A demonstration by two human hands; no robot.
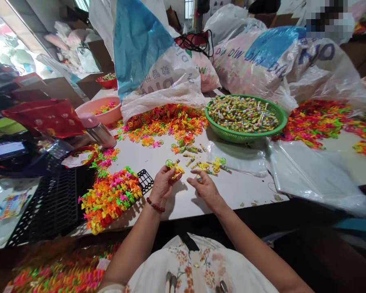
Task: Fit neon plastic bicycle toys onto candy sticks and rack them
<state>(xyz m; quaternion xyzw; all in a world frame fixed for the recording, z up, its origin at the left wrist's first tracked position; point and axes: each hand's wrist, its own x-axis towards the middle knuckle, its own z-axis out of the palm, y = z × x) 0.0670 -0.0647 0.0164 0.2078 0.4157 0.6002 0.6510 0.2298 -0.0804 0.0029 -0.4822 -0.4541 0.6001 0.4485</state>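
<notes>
My left hand (164,184), with a red bead bracelet on its wrist, pinches a small yellow plastic toy (177,168) with a green wheel-like ring. Close by on the right, my right hand (205,188) has its thumb and fingers bent around a small patterned tube (199,178), of which only an end shows. Just beyond my fingers, several loose tubes (190,161) and more yellow toy pieces (218,164) lie on the white table (140,152). At my left, a black plastic grid rack (145,181) carries rows of colourful toys (111,199).
A green basket (245,136) full of small tubes stands at the back right. Heaps of bright plastic pieces (167,122) lie under large white-and-blue sacks (146,53). Clear plastic bags (311,173) cover the right side. A metal flask (101,135) and pink basin (111,116) stand left.
</notes>
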